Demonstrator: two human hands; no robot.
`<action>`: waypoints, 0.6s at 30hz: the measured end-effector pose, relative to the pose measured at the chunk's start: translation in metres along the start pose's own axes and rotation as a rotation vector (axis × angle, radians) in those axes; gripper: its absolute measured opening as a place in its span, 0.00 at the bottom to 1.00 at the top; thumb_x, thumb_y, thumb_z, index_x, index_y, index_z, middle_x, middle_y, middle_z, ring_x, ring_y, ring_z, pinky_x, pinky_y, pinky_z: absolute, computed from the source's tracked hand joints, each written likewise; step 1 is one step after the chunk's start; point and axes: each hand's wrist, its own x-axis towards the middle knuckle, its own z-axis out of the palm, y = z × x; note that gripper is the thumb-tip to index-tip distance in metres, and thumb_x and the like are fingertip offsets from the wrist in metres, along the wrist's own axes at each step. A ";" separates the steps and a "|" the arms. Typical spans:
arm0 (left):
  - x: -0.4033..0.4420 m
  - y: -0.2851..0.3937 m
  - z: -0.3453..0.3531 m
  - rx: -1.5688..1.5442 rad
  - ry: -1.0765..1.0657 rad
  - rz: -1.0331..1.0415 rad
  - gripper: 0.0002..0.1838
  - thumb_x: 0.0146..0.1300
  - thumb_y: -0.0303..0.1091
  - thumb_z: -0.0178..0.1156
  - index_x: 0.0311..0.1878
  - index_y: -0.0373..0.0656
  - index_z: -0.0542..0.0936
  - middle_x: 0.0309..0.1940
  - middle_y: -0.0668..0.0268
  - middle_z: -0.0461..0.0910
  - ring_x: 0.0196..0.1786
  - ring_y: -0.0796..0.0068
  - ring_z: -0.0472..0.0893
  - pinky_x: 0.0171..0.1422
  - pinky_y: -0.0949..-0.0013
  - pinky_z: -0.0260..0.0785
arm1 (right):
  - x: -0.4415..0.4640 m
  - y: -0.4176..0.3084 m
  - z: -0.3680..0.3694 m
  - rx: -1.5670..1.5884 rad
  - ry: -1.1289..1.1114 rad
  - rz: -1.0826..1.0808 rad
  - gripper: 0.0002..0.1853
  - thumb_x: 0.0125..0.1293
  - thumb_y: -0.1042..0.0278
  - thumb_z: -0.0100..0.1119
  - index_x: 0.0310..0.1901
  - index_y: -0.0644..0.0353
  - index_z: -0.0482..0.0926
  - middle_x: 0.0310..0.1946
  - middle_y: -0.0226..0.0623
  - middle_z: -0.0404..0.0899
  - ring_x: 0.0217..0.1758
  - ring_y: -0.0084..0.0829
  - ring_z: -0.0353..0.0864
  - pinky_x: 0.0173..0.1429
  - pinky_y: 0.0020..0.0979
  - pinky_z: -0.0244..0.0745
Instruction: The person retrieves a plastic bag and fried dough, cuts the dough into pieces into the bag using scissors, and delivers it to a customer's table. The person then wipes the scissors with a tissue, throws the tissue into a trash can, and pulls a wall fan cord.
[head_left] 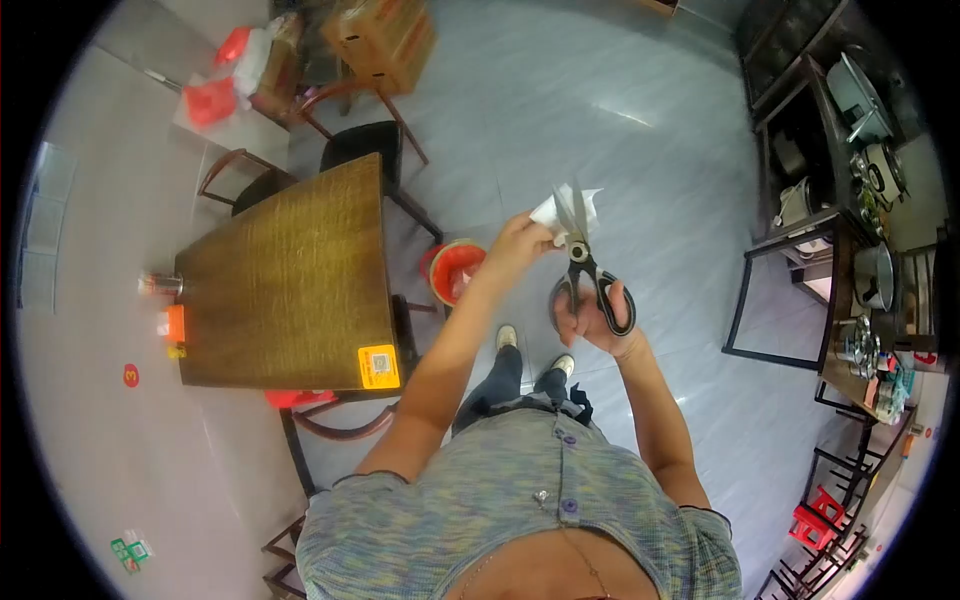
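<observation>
Black-handled scissors (580, 252) point away from me, their blades slightly apart over a white tissue or cloth (549, 213). My right hand (597, 320) is closed on the scissors, with fingers through the handle loops. To the left, my left hand (522, 243) pinches the white tissue beside the blades. Part of the tissue lies behind the blades, and whether they touch it I cannot tell.
A wooden table (285, 270) with an orange code card (379, 367) stands at left, chairs around it. A red bin (455, 272) sits on the floor (520, 110) beyond my left forearm. Shelves with pots (875, 278) line the right side; cardboard boxes (383, 45) stand far left.
</observation>
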 end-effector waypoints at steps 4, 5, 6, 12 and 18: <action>-0.001 0.024 0.005 -0.923 -0.009 -0.284 0.15 0.63 0.30 0.51 0.50 0.31 0.72 0.45 0.62 0.76 0.47 0.72 0.75 0.50 0.70 0.69 | 0.000 0.006 -0.001 0.087 -0.028 -0.010 0.49 0.42 0.16 0.41 0.43 0.64 0.73 0.25 0.30 0.67 0.26 0.30 0.73 0.33 0.28 0.68; 0.001 0.012 0.005 -0.564 0.048 -0.133 0.14 0.63 0.31 0.51 0.49 0.32 0.73 0.43 0.63 0.77 0.46 0.73 0.76 0.48 0.70 0.69 | -0.001 0.007 -0.003 0.087 -0.033 -0.006 0.49 0.42 0.16 0.41 0.43 0.64 0.73 0.25 0.30 0.67 0.26 0.30 0.73 0.33 0.28 0.68; 0.003 -0.002 0.006 -0.202 0.099 0.019 0.14 0.64 0.33 0.52 0.48 0.33 0.74 0.41 0.64 0.78 0.44 0.75 0.76 0.46 0.70 0.69 | 0.000 0.007 -0.003 0.084 -0.040 -0.003 0.50 0.42 0.16 0.41 0.43 0.64 0.73 0.25 0.30 0.67 0.26 0.30 0.73 0.33 0.28 0.68; 0.002 -0.011 0.013 -0.411 0.255 0.014 0.15 0.64 0.38 0.54 0.42 0.35 0.77 0.33 0.69 0.79 0.37 0.79 0.77 0.42 0.75 0.67 | 0.004 0.005 0.004 -0.015 -0.023 -0.027 0.47 0.45 0.18 0.40 0.43 0.63 0.73 0.24 0.30 0.67 0.26 0.28 0.72 0.32 0.28 0.69; -0.014 -0.001 0.026 0.032 0.640 0.149 0.14 0.61 0.38 0.57 0.41 0.35 0.77 0.31 0.68 0.78 0.34 0.79 0.77 0.40 0.76 0.68 | 0.018 0.008 0.001 -0.243 0.177 -0.116 0.37 0.57 0.27 0.40 0.43 0.61 0.71 0.25 0.28 0.67 0.25 0.25 0.70 0.31 0.25 0.66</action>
